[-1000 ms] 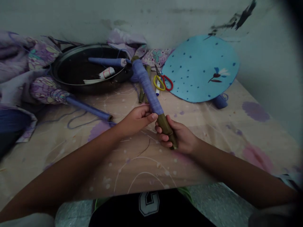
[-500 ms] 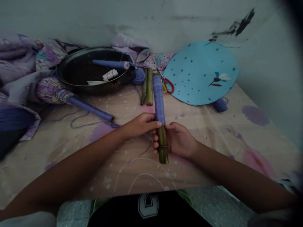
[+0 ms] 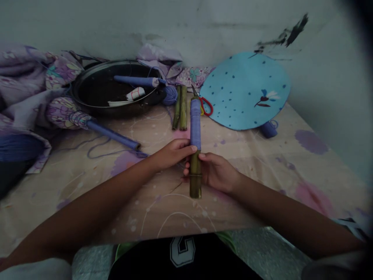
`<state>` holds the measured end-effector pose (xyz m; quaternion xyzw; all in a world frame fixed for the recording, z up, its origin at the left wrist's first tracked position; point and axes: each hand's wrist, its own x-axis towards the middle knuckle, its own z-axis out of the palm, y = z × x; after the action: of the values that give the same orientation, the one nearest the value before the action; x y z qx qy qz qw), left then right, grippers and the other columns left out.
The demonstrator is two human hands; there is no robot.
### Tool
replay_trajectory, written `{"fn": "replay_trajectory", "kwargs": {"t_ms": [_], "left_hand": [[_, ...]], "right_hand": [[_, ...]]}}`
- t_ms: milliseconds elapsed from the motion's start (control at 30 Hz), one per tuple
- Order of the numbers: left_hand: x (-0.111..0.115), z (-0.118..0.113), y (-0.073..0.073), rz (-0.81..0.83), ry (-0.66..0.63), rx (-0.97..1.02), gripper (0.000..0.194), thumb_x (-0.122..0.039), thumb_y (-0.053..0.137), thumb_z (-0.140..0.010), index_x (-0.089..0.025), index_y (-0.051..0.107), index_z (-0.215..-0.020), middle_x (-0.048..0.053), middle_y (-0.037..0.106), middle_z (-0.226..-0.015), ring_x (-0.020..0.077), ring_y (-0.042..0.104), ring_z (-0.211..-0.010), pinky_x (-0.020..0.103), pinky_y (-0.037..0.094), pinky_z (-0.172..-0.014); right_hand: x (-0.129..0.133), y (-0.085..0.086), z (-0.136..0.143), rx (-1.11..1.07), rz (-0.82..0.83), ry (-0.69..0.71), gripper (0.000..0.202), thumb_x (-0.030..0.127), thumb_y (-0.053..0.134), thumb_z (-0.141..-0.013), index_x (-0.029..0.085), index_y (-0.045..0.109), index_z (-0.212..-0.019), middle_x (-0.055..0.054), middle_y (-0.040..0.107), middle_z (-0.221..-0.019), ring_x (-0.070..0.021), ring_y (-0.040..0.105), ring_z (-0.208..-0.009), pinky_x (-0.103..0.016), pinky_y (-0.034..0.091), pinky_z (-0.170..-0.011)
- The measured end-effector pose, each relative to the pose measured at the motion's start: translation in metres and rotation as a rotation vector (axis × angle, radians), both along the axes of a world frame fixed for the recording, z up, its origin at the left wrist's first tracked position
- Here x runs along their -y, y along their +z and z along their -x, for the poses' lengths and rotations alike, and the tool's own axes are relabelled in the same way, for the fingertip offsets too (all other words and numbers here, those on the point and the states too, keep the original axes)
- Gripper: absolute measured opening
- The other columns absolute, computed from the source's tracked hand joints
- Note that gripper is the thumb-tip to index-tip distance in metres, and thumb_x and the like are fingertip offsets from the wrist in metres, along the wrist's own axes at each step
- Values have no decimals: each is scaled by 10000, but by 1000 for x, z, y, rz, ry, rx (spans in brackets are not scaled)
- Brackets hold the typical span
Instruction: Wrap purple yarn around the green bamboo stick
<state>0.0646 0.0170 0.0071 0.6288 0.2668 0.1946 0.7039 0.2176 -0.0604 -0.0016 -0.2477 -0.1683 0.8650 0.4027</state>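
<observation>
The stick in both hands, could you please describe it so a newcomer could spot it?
Find the flowered table, then the left hand and right hand above it. They hold the stick: purple yarn around its far part, near part bare, unlike two unwrapped sticks beyond.

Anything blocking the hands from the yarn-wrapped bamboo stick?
Nothing visible. The left hand and right hand are both already on the yarn-wrapped bamboo stick. The scissors show by its far end, not between it and either hand.

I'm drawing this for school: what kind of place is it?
Maybe a craft corner, perhaps at home: I see scissors, a ball of purple yarn and a purple-wrapped stick.
</observation>
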Motion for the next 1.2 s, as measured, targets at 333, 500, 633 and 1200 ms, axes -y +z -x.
{"fn": "replay_trajectory", "kwargs": {"t_ms": [333,500,633,1200], "left_hand": [[-2,2,-5,115,39,149,336,-415,683,-751,-113,540,-789,-30,567,-586,41,515,-481,140,335,-433],[-4,3,-4,107,37,203,353,-406,722,-719,-122,521,-782,-38,563,-612,53,558,-529,154,420,-501],[-7,6,6,19,41,152,381,-444,717,-711,-131,514,-788,-37,568,-626,61,562,-548,172,442,-533],[-5,7,16,-107,-55,158,318,-429,641,-789,-128,539,-811,-5,609,-665,81,590,-592,193,479,-574]], "right_hand": [[-2,-7,1,45,-69,-175,197,327,693,-809,169,621,-902,-9,643,-828,-117,619,-762,-306,568,-722],[-3,-5,3,51,-51,-184,224,362,671,-821,170,633,-931,-12,652,-856,-118,630,-753,-273,560,-664],[0,0,4,120,-48,-201,341,434,731,-741,178,634,-945,-12,643,-848,-126,612,-717,-298,561,-663],[2,5,5,158,-19,-158,317,476,558,-855,163,603,-869,-24,623,-741,-109,589,-594,-203,476,-463]]}}
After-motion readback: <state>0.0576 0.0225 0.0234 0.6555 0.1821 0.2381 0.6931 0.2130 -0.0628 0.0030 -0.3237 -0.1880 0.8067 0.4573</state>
